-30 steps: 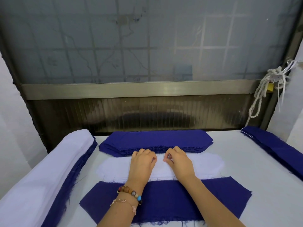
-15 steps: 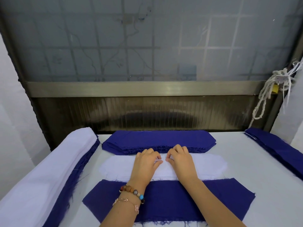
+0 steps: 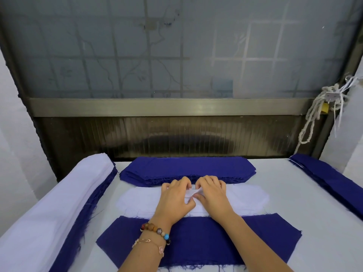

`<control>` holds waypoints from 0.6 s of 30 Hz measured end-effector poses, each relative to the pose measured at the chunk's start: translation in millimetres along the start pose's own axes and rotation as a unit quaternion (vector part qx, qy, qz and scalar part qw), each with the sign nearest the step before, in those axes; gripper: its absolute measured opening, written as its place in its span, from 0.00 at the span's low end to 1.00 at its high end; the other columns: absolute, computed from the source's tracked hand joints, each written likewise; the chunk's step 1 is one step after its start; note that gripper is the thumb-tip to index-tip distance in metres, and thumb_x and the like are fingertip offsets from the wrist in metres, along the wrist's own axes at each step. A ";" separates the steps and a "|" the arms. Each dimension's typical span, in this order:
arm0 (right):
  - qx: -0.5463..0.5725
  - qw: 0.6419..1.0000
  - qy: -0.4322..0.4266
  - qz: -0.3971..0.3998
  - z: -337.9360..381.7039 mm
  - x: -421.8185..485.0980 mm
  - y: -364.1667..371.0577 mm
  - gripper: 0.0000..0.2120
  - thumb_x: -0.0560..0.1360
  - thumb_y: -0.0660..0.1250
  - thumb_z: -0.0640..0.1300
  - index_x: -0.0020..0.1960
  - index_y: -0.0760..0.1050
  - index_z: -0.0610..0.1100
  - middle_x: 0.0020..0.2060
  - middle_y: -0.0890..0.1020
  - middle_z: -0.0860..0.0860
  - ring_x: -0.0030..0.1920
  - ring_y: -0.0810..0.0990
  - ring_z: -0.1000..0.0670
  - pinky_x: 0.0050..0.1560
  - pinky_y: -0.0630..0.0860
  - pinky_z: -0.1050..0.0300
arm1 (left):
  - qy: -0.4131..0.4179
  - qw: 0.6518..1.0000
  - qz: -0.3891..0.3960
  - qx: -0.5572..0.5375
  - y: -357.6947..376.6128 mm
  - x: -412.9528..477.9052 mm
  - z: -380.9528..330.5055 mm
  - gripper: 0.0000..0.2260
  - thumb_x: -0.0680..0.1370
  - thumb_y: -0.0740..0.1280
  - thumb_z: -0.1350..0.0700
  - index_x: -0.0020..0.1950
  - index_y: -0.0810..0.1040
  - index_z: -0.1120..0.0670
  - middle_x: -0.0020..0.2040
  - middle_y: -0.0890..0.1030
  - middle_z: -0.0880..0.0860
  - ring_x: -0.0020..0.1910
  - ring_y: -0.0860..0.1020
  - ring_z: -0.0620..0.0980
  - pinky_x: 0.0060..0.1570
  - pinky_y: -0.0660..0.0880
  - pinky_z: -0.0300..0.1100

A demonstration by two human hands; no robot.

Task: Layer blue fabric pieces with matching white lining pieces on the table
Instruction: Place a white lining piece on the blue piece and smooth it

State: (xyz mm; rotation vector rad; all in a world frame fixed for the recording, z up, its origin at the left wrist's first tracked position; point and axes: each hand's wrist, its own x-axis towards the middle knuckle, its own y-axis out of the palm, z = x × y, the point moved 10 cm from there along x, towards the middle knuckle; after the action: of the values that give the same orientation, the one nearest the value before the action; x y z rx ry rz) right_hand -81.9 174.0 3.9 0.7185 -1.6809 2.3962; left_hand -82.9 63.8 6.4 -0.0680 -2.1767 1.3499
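1. You're standing in a garment-sewing workshop, at a bench for sorting cut cloth.
2. Your white cloth-covered table (image 3: 294, 193) carries a thick stack of cut navy-blue fabric pieces with clipped corners (image 3: 186, 167), flat white lining pieces (image 3: 137, 199) of the same outline, and a frayed-edged navy-blue fabric panel (image 3: 196, 242).
3. A long pile of white cloth over navy cloth (image 3: 59, 203) lines your left side; a second long navy-blue stack (image 3: 324, 173) lines your right.
4. Behind the table stands a frosted glass window in a dull metal frame (image 3: 176, 55) — plain and utilitarian — with a knotted white rope and brass padlock (image 3: 314, 114) at its edge.
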 end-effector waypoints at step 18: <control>-0.118 0.962 0.130 0.209 -100.0 -8.2 -46.7 0.16 0.77 0.63 0.56 0.62 0.69 0.52 0.60 0.76 0.51 0.63 0.67 0.47 0.65 0.59 0.48 | -0.122 0.971 0.195 0.062 -39.2 -3.0 94.2 0.14 0.70 0.69 0.35 0.42 0.71 0.42 0.46 0.75 0.40 0.51 0.74 0.45 0.55 0.60 0.49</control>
State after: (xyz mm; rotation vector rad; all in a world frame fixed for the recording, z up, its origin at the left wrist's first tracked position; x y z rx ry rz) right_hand -88.3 284.0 13.4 0.0044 -2.1113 2.3376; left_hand -116.9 -32.4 7.1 -0.3108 -2.3594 1.7934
